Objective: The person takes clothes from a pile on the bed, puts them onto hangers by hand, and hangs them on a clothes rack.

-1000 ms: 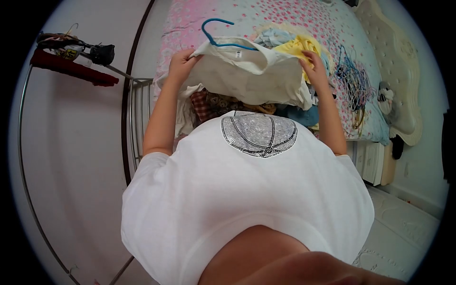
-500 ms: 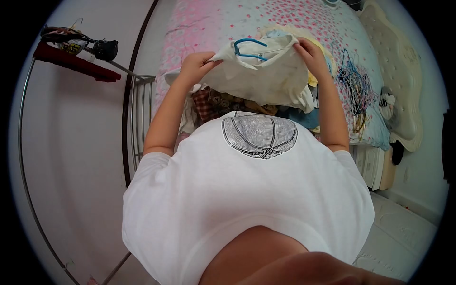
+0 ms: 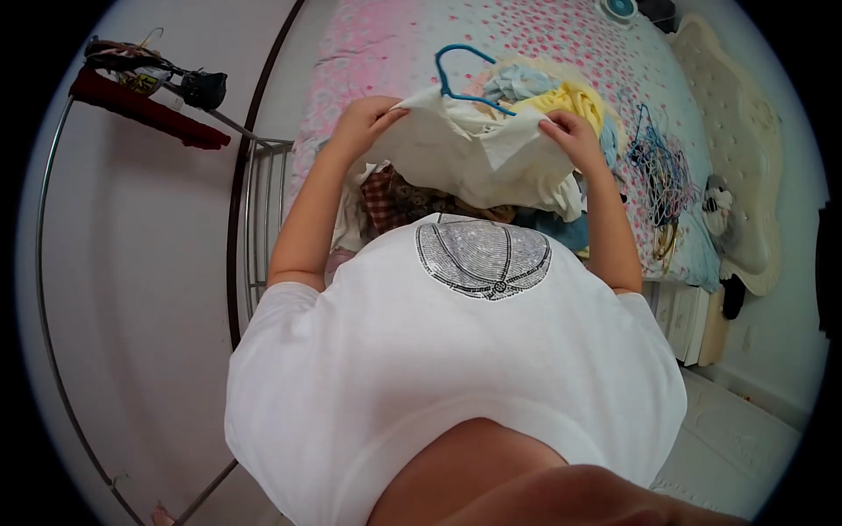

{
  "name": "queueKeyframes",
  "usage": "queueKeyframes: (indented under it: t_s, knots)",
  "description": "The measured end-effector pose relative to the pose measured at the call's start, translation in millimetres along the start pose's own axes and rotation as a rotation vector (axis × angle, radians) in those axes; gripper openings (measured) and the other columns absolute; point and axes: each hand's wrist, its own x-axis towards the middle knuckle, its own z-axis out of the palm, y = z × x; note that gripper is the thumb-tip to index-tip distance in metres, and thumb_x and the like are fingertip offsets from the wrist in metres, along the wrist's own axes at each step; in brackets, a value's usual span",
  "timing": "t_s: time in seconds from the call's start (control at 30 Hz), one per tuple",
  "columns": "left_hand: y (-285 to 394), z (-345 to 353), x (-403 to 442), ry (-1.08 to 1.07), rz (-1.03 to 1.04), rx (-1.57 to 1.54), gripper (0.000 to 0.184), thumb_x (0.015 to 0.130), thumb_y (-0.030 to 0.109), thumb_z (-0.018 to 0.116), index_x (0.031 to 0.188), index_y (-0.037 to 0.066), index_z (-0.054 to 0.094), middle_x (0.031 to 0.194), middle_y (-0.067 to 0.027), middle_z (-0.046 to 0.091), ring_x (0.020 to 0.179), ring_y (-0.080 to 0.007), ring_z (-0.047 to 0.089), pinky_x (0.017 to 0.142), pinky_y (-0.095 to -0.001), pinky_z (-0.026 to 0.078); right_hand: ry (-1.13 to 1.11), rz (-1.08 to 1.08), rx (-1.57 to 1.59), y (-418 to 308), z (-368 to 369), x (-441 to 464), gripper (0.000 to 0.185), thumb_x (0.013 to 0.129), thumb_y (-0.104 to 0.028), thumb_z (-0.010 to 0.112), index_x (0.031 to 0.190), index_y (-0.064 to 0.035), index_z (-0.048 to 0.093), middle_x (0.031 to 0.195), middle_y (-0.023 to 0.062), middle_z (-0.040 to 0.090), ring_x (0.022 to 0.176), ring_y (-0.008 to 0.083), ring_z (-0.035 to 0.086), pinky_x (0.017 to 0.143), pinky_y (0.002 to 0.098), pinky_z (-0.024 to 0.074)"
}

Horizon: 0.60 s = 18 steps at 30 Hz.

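Observation:
Between my hands is a white collared shirt point(image 3: 438, 153), spread out above the bed's near edge. My left hand point(image 3: 367, 130) pinches its left upper edge. At the opposite side, my right hand point(image 3: 574, 140) has its fingers closed on the shirt's cloth near the collar. A blue hanger point(image 3: 442, 77) sits at the neck opening, its hook sticking up and its lower parts hidden by the cloth. Beneath the shirt, a red plaid cloth point(image 3: 379, 197) and other dark garments show.
Behind the shirt lies a pile with a yellow garment point(image 3: 579, 103) and light blue cloth. Tangled hangers point(image 3: 662, 171) rest on the flowered bed point(image 3: 368, 53), near the headboard point(image 3: 745, 149). To the left stands a metal rack point(image 3: 46, 263) bearing a dark red cloth point(image 3: 149, 110).
The blue hanger stands further out of the neck opening and its shoulder is now visible. My right hand has come lower, and the collar there folds downward.

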Motion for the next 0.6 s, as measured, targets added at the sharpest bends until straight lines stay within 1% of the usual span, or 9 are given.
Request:
queueKeyframes:
  t_s: [0.03,0.13,0.23,0.33,0.43,0.47,0.53,0.57,0.6]
  knots:
    - [1,-2,0,0.012,0.050,0.035,0.020,0.083,0.020,0.056,0.090,0.002,0.061,0.072,-0.0095,0.058,0.065,-0.0185,0.053,0.060,-0.0281,0.041,0.035,0.009,0.034,2,-3,-1,0.029,0.075,-0.027,0.067,0.085,-0.0007,0.062,0.073,0.0003,0.058,0.066,0.0071,0.050,0.060,0.0218,0.0391]
    - [-9,-7,-2,0.036,0.033,0.087,0.021,0.084,0.021,0.055,0.092,0.003,0.061,0.078,-0.0120,0.060,0.071,-0.0234,0.056,0.065,-0.0295,0.043,0.146,0.042,0.036,10,-18,-2,0.025,0.073,-0.024,0.069,0.081,-0.0019,0.063,0.069,-0.0015,0.058,0.062,0.0062,0.049,0.057,0.0214,0.0391]
    - [-13,-10,-3,0.041,0.077,0.175,0.021,0.084,0.021,0.054,0.092,0.002,0.061,0.078,-0.0124,0.061,0.071,-0.0234,0.057,0.065,-0.0303,0.044,0.158,0.024,0.049,7,-22,-5,0.024,0.072,-0.023,0.070,0.080,-0.0021,0.063,0.067,-0.0025,0.057,0.061,0.0054,0.049,0.056,0.0209,0.0386]
    - [-9,-15,-2,0.008,-0.019,0.144,0.021,0.085,0.020,0.053,0.091,0.002,0.061,0.079,-0.0131,0.061,0.071,-0.0248,0.057,0.066,-0.0302,0.044,0.191,-0.011,0.026,0,-21,-7,0.025,0.071,-0.023,0.071,0.080,-0.0020,0.062,0.067,-0.0020,0.057,0.061,0.0057,0.049,0.056,0.0205,0.0386]
    - [-13,-14,-3,0.048,0.022,0.148,0.021,0.085,0.019,0.053,0.091,0.000,0.060,0.077,-0.0120,0.060,0.070,-0.0230,0.056,0.066,-0.0291,0.043,0.255,-0.055,-0.030,1,-19,-7,0.025,0.070,-0.022,0.071,0.081,-0.0018,0.062,0.067,-0.0011,0.058,0.060,0.0069,0.050,0.057,0.0207,0.0393]
    - [-14,-11,-4,0.082,0.031,0.092,0.021,0.085,0.020,0.052,0.090,0.001,0.060,0.076,-0.0122,0.060,0.069,-0.0241,0.056,0.065,-0.0301,0.043,0.280,-0.074,-0.053,2,-18,-6,0.024,0.070,-0.022,0.072,0.081,-0.0017,0.062,0.068,-0.0007,0.058,0.060,0.0074,0.050,0.057,0.0208,0.0396]
    - [-13,-2,-4,0.149,0.048,-0.017,0.023,0.085,0.023,0.051,0.089,0.003,0.061,0.075,-0.0127,0.059,0.068,-0.0262,0.056,0.062,-0.0320,0.043,0.319,-0.171,-0.063,-2,-17,-8,0.021,0.071,-0.018,0.071,0.081,-0.0017,0.062,0.069,-0.0003,0.057,0.062,0.0081,0.051,0.059,0.0212,0.0404]
    - [-13,1,-4,0.158,0.045,-0.033,0.022,0.085,0.022,0.051,0.089,0.002,0.061,0.075,-0.0129,0.059,0.068,-0.0257,0.055,0.062,-0.0317,0.043,0.340,-0.220,-0.069,-3,-17,-8,0.020,0.071,-0.016,0.070,0.081,-0.0017,0.062,0.070,-0.0001,0.057,0.063,0.0085,0.051,0.059,0.0214,0.0407]
    - [-8,3,-6,0.164,0.042,-0.050,0.022,0.085,0.021,0.051,0.088,0.002,0.060,0.075,-0.0131,0.059,0.068,-0.0253,0.055,0.062,-0.0314,0.042,0.299,-0.248,-0.019,-8,-17,-6,0.018,0.071,-0.015,0.070,0.081,-0.0017,0.062,0.071,0.0004,0.057,0.064,0.0088,0.051,0.060,0.0216,0.0411]
